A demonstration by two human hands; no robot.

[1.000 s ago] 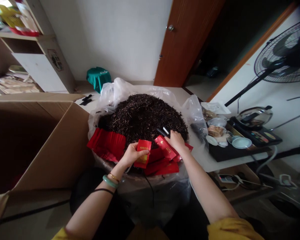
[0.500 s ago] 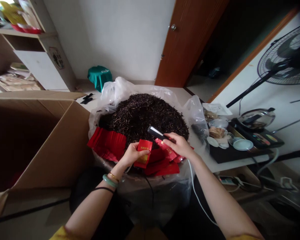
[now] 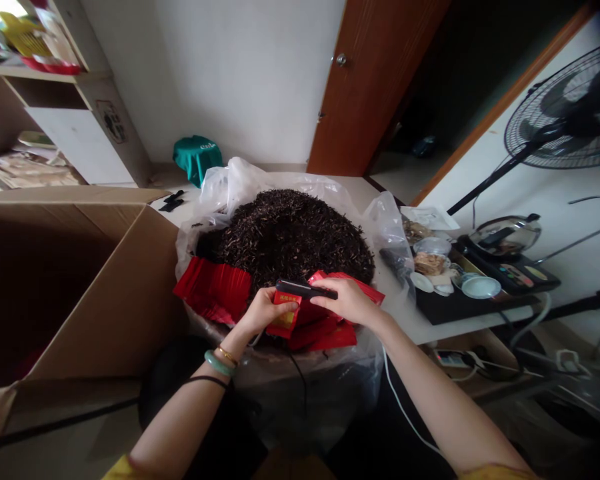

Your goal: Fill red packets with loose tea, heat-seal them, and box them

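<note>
My left hand (image 3: 269, 312) pinches a small red tea packet (image 3: 283, 323) with gold print, upright, thumb across its front. My right hand (image 3: 349, 303) grips a black handheld heat sealer (image 3: 300, 289), long and narrow like a small hair straightener. The sealer lies level across the packet's top edge; whether its jaws are closed on the packet I cannot tell. A white cord (image 3: 397, 400) runs down by my right forearm. Behind both hands rises a heap of dark loose tea leaves (image 3: 295, 227). Standing in a row at left are several red packets (image 3: 213, 290); more red packets (image 3: 325, 333) lie under my hands.
A clear plastic bag (image 3: 240, 177) surrounds the tea heap. At left stands an open cardboard box (image 3: 100, 293). To the right, a side table holds small dishes (image 3: 481, 287) and a glass-lidded pot (image 3: 507, 235), with a standing fan (image 3: 555, 127) behind.
My right hand has brought the sealer down and left, from a raised slant above the tea to level across the packet's top. My left hand has hardly moved.
</note>
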